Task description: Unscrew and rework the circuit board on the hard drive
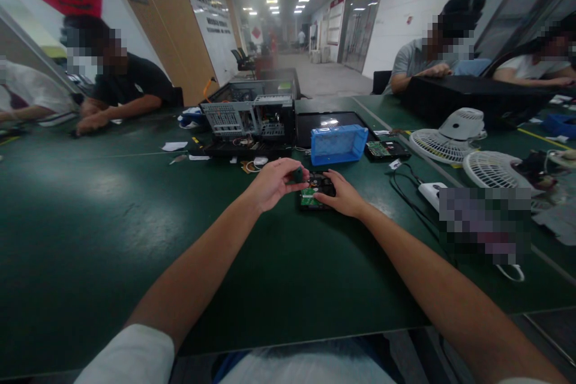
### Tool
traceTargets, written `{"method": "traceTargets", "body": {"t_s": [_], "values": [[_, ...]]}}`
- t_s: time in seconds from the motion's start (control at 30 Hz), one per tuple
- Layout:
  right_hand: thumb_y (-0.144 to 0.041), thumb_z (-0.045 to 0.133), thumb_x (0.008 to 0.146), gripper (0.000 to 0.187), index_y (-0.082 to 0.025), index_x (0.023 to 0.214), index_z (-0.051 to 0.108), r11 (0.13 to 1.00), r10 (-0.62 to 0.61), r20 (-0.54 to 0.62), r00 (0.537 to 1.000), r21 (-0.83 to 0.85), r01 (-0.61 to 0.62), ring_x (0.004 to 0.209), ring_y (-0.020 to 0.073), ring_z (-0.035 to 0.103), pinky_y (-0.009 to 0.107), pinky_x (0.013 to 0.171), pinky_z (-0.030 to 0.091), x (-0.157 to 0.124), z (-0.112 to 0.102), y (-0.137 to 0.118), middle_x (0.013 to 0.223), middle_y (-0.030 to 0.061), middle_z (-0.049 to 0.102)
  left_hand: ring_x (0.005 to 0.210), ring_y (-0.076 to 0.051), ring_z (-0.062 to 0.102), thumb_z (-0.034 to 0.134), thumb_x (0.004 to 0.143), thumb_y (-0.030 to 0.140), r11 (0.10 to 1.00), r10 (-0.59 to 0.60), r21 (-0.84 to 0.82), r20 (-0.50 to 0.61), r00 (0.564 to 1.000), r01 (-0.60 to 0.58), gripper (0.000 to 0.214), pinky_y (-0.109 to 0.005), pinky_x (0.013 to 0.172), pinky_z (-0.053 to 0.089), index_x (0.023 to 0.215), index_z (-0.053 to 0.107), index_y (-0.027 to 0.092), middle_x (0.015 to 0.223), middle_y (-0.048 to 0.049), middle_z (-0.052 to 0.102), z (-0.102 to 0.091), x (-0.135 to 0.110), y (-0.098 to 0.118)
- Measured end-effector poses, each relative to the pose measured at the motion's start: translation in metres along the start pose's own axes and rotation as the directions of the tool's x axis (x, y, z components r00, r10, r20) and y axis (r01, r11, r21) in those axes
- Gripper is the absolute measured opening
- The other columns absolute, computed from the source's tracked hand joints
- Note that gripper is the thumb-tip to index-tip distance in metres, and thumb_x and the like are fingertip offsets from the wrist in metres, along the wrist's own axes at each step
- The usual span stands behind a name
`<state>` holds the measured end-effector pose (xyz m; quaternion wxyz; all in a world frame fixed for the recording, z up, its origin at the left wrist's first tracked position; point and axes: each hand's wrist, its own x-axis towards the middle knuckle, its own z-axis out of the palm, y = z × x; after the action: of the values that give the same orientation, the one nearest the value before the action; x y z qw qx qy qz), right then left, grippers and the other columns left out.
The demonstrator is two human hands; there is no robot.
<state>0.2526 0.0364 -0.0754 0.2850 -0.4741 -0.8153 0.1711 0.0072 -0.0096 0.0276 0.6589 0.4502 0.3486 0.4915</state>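
Note:
A small hard drive [317, 191] with a green circuit board lies flat on the dark green table [135, 204]. My right hand [342, 194] rests on its right side, fingers curled over the drive and holding it down. My left hand [274, 182] hovers at the drive's upper left, fingers pinched round a small dark tool handle [299, 174] that points down at the drive. Whether the tool's tip touches the drive is hidden by the fingers.
Behind the drive stand a blue plastic box [338, 144], an opened computer case [252, 120] and another circuit board [382, 149]. Two white fans [450, 135] and a white power strip [432, 193] with black cables lie to the right. Other people sit at the left and right.

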Motion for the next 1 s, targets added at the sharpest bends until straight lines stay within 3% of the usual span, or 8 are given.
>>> {"method": "traceTargets", "body": {"t_s": [0.3,0.7,1.0], "values": [[-0.067,0.07,0.084,0.089,-0.015,0.152,0.046,0.999,0.029,0.013,0.999,0.021,-0.029,0.151,0.0347,0.037,0.051,0.124,0.031,-0.001,-0.002,-0.001,0.16,0.0209,0.041,0.083,-0.015,0.057,0.076,0.078,0.029,0.99,0.079,0.13,-0.202,0.976,-0.053,0.017,-0.038,0.078,0.064,0.084,0.076,0.013,0.1,-0.0086,0.065,-0.001,-0.002,0.007],[-0.067,0.071,0.084,0.088,-0.016,0.152,0.047,0.999,0.034,0.003,0.999,0.023,-0.034,0.15,0.0353,0.038,0.052,0.124,0.031,-0.001,-0.001,-0.002,0.16,0.0209,0.041,0.095,-0.02,0.067,0.077,0.085,0.028,0.995,0.039,0.094,-0.219,0.975,-0.019,0.019,-0.036,0.081,0.062,0.09,0.065,0.014,0.102,-0.0128,0.073,0.008,-0.006,0.008],[-0.067,0.069,0.084,0.089,-0.016,0.153,0.046,0.999,0.036,0.007,0.999,0.026,-0.036,0.15,0.0349,0.038,0.051,0.124,0.031,-0.001,-0.002,-0.001,0.16,0.0199,0.041,0.088,-0.016,0.062,0.082,0.077,0.028,0.992,0.037,0.124,-0.192,0.981,-0.013,0.02,-0.038,0.08,0.063,0.086,0.072,0.014,0.107,-0.0089,0.07,0.004,-0.007,0.012]]}}
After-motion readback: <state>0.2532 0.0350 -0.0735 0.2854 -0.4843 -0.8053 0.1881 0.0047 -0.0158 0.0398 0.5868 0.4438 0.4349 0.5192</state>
